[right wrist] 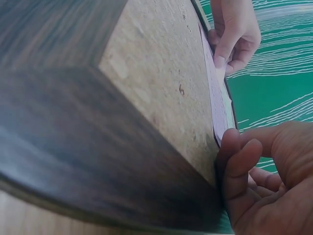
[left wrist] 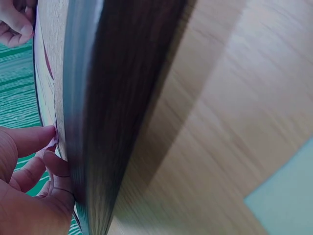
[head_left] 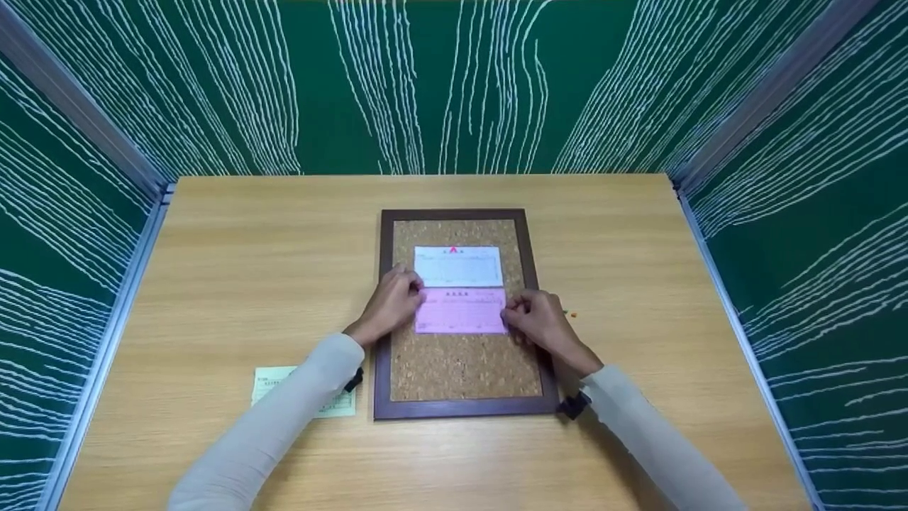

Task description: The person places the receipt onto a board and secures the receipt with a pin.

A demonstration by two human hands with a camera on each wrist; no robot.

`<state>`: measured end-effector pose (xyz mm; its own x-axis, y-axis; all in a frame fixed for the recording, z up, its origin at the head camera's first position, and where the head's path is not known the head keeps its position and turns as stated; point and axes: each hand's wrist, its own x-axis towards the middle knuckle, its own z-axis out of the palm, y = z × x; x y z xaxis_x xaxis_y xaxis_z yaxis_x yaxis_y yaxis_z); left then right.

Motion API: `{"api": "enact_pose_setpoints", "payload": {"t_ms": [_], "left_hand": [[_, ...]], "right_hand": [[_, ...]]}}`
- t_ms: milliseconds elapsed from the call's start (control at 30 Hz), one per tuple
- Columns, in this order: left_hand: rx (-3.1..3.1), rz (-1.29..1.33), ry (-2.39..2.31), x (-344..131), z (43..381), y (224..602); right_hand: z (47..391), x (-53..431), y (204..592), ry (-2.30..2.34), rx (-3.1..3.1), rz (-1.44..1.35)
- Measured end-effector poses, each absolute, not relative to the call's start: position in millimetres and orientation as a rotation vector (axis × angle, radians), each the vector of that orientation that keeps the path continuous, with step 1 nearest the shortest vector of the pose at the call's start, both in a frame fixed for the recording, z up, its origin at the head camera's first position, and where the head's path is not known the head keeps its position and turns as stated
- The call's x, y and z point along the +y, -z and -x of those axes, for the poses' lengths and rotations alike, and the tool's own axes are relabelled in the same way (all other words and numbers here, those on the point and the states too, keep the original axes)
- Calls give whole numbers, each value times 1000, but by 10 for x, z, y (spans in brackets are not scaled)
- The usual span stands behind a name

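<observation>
Pinching pink slip (head_left: 461, 312) by edges, cork (head_left: 464, 365) below

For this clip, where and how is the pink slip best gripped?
Probably by its short side edges, pinched from left and right: the pink slip is a thin, wide sheet, and its top edge lies close along the white slip, so the sides look easier to get at. The left hand and right hand pinch it there.

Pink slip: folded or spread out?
Spread out: in the head view, the pink slip shows its printed face as one rectangle over the corkboard, below the white slip, no fold visible.
</observation>
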<state>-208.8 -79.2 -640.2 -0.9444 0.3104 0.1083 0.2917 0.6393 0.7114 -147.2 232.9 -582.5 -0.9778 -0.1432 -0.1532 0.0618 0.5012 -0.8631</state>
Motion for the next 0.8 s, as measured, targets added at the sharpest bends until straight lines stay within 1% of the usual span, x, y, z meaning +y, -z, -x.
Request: {"api": "enact_pose_setpoints", "payload": {"t_ms": [367,800], "left_hand": [[2851,-564,-1208,-789,2084,6392],[2836,-545,-1236,-787,2081,6371]], "right_hand": [[1486,2386,5813,1478,2606,150],[1509,2394,5806,1473,2594,142]]}}
